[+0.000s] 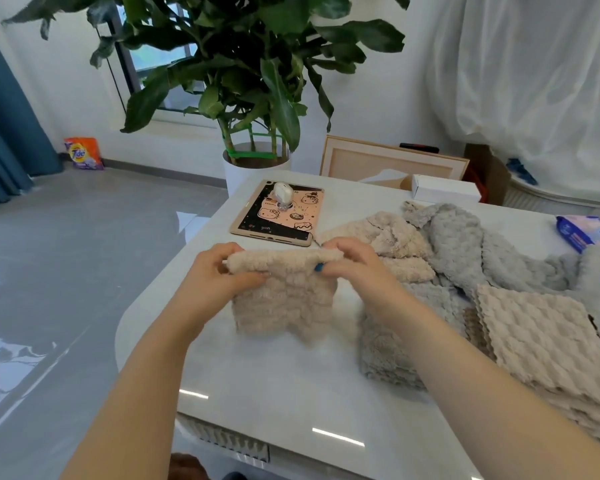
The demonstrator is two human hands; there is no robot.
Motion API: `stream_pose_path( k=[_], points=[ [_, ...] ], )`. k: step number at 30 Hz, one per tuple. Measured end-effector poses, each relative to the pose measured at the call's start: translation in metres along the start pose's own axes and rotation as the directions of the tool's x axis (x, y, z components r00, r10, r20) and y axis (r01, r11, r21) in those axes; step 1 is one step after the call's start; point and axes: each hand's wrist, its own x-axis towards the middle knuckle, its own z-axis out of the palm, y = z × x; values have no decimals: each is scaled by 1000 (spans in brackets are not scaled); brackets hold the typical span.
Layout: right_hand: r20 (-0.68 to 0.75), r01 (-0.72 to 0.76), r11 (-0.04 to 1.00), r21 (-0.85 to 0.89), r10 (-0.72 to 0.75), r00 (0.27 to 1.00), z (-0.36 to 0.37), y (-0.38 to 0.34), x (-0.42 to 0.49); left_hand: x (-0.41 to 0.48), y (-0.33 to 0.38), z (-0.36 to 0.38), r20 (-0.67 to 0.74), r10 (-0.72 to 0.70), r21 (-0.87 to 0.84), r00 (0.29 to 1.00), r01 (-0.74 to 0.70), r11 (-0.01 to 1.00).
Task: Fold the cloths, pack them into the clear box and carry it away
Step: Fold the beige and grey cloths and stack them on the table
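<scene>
Hands at mid-frame, both closed on one beige cloth (284,299): left hand (219,275) pinching the left end of the raised top edge, thumb toward the camera, fingers curled behind; right hand (354,268) pinching the right end the same way, beside a small blue tab (318,267) at that corner. Cloth held up over the counter (291,386), lower edge hanging in an uneven sag, just above the white top or barely on it; cannot tell which.

Probably mid-fold, to judge by the thick roll along the top, already doubled over once.

To do it well:
- Draw the two pinches apart to straighten the top edge, and level both corners.
- Lower the hanging part flat onto bare counter before pressing anything.
- Match corner to corner, not edge to middle, and check by touch as well as by eye, given the deep pile and its knack for hiding a skew.
- Smooth outward from the centre with flat palms, then crease lightly. Expect some spring-back from plush like this, and press a second time if needed.
- Aim for the same footprint as the folded beige stack (541,341) at lower right of the frame, for square packing later.

Further out: a folded grey cloth (388,358) just right of the right forearm, and a loose heap of beige and grey cloths (447,244) toward the upper right, not yet folded. Just beyond the hands, a tablet (278,213) lying flat; worth avoiding with any sweeping motion. No sign of the clear box anywhere in frame.
</scene>
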Motion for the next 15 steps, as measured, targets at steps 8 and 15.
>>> stream_pose_path(
  k=[8, 15],
  points=[
    [-80, -429, 898, 96, 436, 896, 17, 34, 9, 7, -30, 38, -18, -383, -125, 924, 378, 917],
    [-114, -475, 829, -295, 463, 879, 21, 64, 4, 10, -61, 50, -88, -361, 221, 928, 371, 902]
  ],
)
